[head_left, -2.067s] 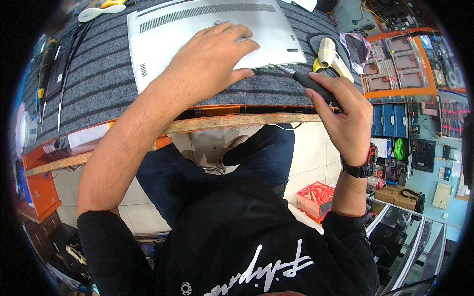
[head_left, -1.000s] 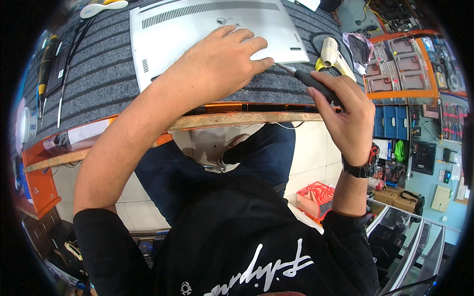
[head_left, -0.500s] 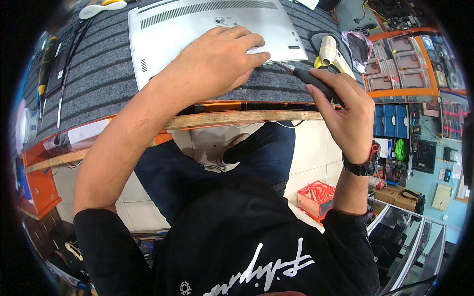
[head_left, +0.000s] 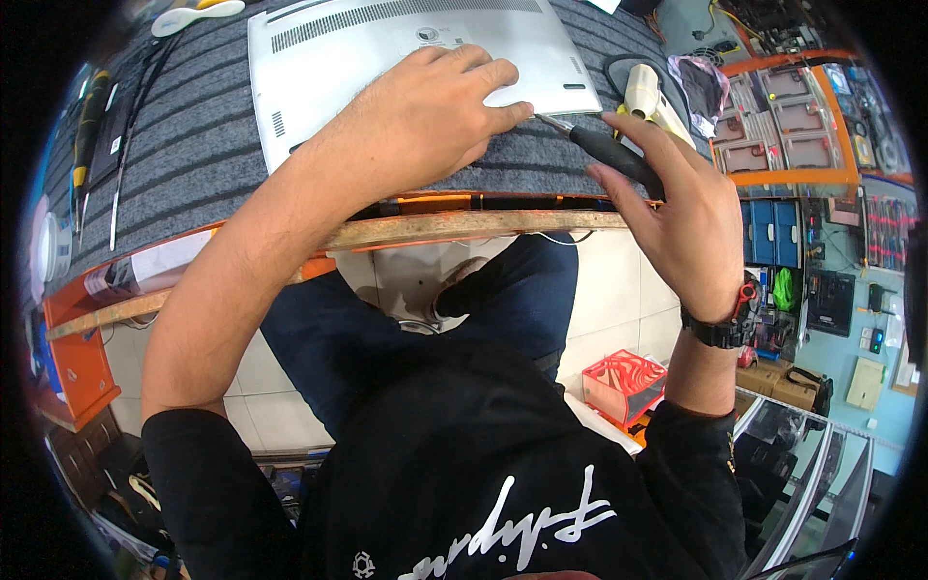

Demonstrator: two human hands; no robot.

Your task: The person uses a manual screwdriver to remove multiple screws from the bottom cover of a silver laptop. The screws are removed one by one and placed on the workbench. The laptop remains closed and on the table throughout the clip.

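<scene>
A silver laptop [head_left: 338, 82] lies bottom side up on a grey ribbed mat [head_left: 184, 126], its long vent strip at the far side. Across its near edge rests my left hand [head_left: 440, 106], fingers bent over the casing and thumb low at the edge, gripping it. My right hand [head_left: 681, 213] is closed around a hand tool [head_left: 614, 155] with a thick dark handle and a short metal tip. That tip meets the laptop's near edge, close beside a left fingertip; its exact shape is too small to tell.
Right of the laptop lies a cream and yellow object [head_left: 643, 94] beside a crumpled bag [head_left: 704, 87]. A yellow-black screwdriver [head_left: 92, 135] and a white brush-like item [head_left: 198, 17] lie left. The bench's wooden front edge [head_left: 464, 230] runs before me. Beyond, an orange-framed rack [head_left: 783, 179] holds parts.
My right hand has shifted slightly right, its fingers looser along the handle. The tool's tip stays at the laptop's edge. The laptop sits slightly higher and further left in view.
</scene>
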